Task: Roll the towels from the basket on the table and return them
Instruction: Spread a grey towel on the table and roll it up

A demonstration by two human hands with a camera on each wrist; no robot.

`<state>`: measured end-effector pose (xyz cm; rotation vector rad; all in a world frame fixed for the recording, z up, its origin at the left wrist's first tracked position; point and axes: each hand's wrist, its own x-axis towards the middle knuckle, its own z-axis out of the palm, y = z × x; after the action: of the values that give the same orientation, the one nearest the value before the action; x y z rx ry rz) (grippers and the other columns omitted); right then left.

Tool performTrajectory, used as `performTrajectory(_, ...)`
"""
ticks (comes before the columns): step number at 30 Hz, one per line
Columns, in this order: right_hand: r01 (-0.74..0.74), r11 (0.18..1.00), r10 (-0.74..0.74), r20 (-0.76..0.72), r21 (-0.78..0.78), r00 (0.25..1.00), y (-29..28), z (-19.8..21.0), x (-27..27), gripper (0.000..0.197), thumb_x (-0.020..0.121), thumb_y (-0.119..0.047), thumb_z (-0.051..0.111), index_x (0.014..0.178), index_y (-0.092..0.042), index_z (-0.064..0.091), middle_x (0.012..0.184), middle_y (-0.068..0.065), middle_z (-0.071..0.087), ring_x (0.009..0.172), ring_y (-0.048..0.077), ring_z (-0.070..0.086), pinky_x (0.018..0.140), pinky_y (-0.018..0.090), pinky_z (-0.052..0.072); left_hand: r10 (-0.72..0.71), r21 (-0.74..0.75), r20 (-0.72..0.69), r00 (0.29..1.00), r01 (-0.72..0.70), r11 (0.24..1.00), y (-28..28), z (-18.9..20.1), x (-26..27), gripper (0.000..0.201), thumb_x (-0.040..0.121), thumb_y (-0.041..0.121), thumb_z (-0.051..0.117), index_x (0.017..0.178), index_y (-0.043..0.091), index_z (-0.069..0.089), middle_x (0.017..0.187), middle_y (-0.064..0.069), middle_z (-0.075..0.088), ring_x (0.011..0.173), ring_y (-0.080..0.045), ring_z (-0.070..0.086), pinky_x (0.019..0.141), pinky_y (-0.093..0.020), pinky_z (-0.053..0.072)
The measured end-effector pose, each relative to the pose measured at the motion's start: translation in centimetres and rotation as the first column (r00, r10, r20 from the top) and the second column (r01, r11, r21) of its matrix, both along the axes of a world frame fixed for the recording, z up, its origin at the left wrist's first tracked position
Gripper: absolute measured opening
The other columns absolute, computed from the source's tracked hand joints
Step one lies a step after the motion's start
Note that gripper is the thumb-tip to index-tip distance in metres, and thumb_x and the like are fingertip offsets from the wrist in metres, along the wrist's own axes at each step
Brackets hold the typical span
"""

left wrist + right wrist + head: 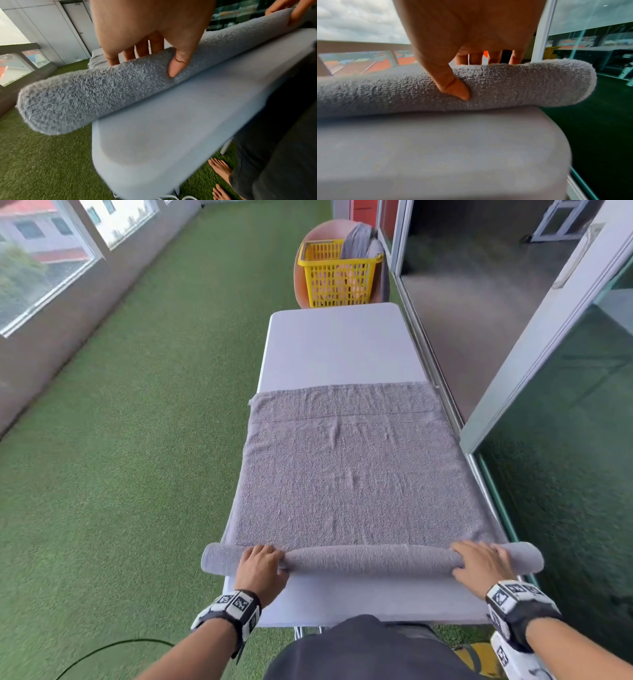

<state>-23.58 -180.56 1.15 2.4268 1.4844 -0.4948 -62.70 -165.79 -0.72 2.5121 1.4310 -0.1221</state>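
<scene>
A: Where is the towel lying?

B: It is lying flat along the desk, covering the near half from side edge to side edge; its near end is sitting in a tight roll close to the desk's near edge, with both roll ends overhanging the side edges; the far end is lying flat around the middle of the desk.

A: And the hands?

B: The left hand is gripping the roll near the desk's left edge; in the left wrist view its fingers are curling over the top while the thumb is pressing into the near side; the right hand is gripping the roll near the right edge in the same way, thumb digging into the near side and fingers hooking over the top; neither hand is fully closed, each wrapping partway round the roll.

A: And the basket?

B: It is standing beyond the desk's far edge on a chair; a second towel is hanging over its far right corner; the desk's near strip is showing bare between the roll and the person.
</scene>
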Motion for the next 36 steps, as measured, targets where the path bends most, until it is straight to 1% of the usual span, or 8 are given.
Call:
performTrajectory(6, 0.058, 0.984, -0.038, -0.12, 0.166, 0.992, 0.9, -0.8, 0.8, 0.054, 0.099, -0.048, 0.034, 0.15, -0.032, 0.025, 0.156, -0.015, 0.025, 0.144, 0.008, 0.021, 0.118, 0.042, 0.005, 0.082, -0.021, 0.081, 0.993, -0.081, 0.997, 1.3, -0.5, 0.7, 0.055, 0.1, 0.039, 0.024, 0.148, 0.013, 0.032, 0.155, -0.002, 0.029, 0.145, -0.022, 0.019, 0.117, -0.041, -0.001)
performTrajectory(9, -0.005, 0.996, 0.012, -0.08, 0.086, 0.997, -1.2, -2.2, 0.0, 0.067, 0.089, -0.044, 0.056, 0.149, -0.031, 0.028, 0.155, -0.011, 0.029, 0.144, 0.011, 0.023, 0.118, 0.045, 0.011, 0.053, -0.049, 0.065, 0.996, -0.05, 0.998, 0.1, -1.6, -0.9, 0.064, 0.084, 0.056, 0.049, 0.134, 0.015, 0.054, 0.139, 0.001, 0.053, 0.135, -0.022, 0.042, 0.117, -0.041, 0.007)
performTrajectory(12, 0.016, 0.997, -0.013, -0.031, 0.078, 0.999, -2.0, -1.6, -1.0, 0.059, 0.08, -0.033, 0.068, 0.135, -0.035, 0.046, 0.139, -0.015, 0.048, 0.132, 0.011, 0.041, 0.112, 0.04, 0.022, 0.042, -0.03, 0.055, 0.998, -0.04, 0.999, -1.3, -2.0, -1.4, 0.053, 0.058, 0.029, 0.084, 0.108, 0.02, 0.068, 0.109, 0.006, 0.068, 0.108, -0.02, 0.063, 0.11, -0.041, 0.015)
performTrajectory(16, 0.021, 0.999, -0.02, -0.031, 0.031, 0.999, 0.4, 0.0, -0.2, 0.04, 0.083, -0.036, 0.059, 0.121, -0.042, 0.047, 0.129, -0.02, 0.051, 0.12, 0.009, 0.044, 0.106, 0.037, 0.025, 0.065, 0.001, 0.069, 0.996, -0.065, 0.998, 0.1, -0.4, -0.5, 0.013, 0.082, 0.026, 0.062, 0.095, 0.025, 0.066, 0.098, 0.008, 0.067, 0.1, -0.017, 0.059, 0.113, -0.048, 0.025)
performTrajectory(22, 0.071, 0.983, -0.045, -0.153, 0.17, 0.987, 1.5, -0.3, 0.7, 0.057, 0.095, -0.057, 0.038, 0.147, -0.038, 0.027, 0.152, -0.018, 0.028, 0.142, 0.008, 0.025, 0.117, 0.045, 0.004, 0.066, 0.006, 0.084, 0.994, -0.066, 0.998, 1.4, -0.6, -0.1, 0.053, 0.098, 0.037, 0.033, 0.147, 0.017, 0.035, 0.151, 0.0, 0.037, 0.142, -0.02, 0.028, 0.118, -0.041, 0.003)
performTrajectory(26, -0.031, 0.998, 0.035, -0.069, 0.054, 0.997, -1.0, -0.8, -0.4, 0.065, 0.085, -0.046, 0.06, 0.143, -0.039, 0.032, 0.148, -0.019, 0.035, 0.138, 0.006, 0.03, 0.117, 0.043, 0.005, -0.014, -0.018, 0.048, 0.999, 0.015, 1.0, 0.1, -1.7, -1.5, 0.053, 0.067, 0.025, 0.077, 0.118, 0.02, 0.064, 0.118, 0.006, 0.066, 0.114, -0.017, 0.059, 0.112, -0.035, 0.018)
performTrajectory(29, 0.0, 1.0, 0.002, -0.08, 0.023, 0.997, 0.3, -0.1, 0.2, 0.05, 0.083, -0.037, 0.058, 0.13, -0.042, 0.044, 0.136, -0.02, 0.047, 0.128, 0.007, 0.039, 0.113, 0.04, 0.014, 0.009, 0.004, 0.035, 0.999, -0.01, 1.0, 0.5, -0.5, -0.7, 0.023, 0.072, 0.027, 0.07, 0.094, 0.024, 0.065, 0.096, 0.009, 0.067, 0.093, -0.015, 0.061, 0.102, -0.038, 0.037)
performTrajectory(36, 0.06, 0.99, -0.041, -0.146, 0.131, 0.989, 2.5, 0.0, 2.6, 0.057, 0.092, -0.06, 0.039, 0.145, -0.041, 0.03, 0.152, -0.019, 0.03, 0.141, 0.008, 0.026, 0.116, 0.047, 0.006, 0.033, -0.033, 0.006, 0.999, -0.033, 0.999, 2.3, 0.3, 1.1, 0.062, 0.092, 0.037, 0.025, 0.15, 0.016, 0.027, 0.156, -0.001, 0.027, 0.145, -0.019, 0.019, 0.118, -0.041, -0.001)
